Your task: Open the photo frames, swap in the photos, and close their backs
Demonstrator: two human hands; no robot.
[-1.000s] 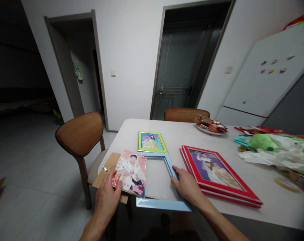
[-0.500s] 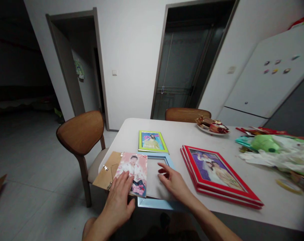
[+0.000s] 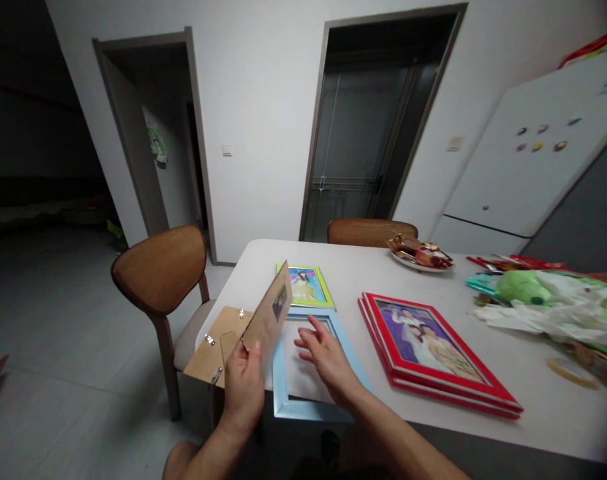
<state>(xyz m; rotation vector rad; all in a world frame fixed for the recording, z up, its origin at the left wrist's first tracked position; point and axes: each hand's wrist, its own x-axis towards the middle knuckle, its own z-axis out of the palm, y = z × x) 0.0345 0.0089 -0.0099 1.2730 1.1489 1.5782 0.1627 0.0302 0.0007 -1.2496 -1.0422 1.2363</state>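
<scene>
My left hand is closed on the lower edge of a photo print, which stands tilted up with its brown back turned to the right. Under and left of it lies a brown frame backing board with metal clips, reaching past the table's edge. A light blue picture frame lies flat in front of me, its corner over the near table edge. Above its opening hovers my right hand, fingers apart and holding nothing. Beyond the blue frame lies a yellow-green framed picture.
Two stacked red picture frames lie to the right on the white table. Farther right are a roll of tape, white plastic wrap and a green plush. A plate stands at the back. Wooden chairs stand left and behind.
My left hand has picked up the photo print, which lay face up, and tilted it upright. The right hand has shifted slightly left over the blue frame.
</scene>
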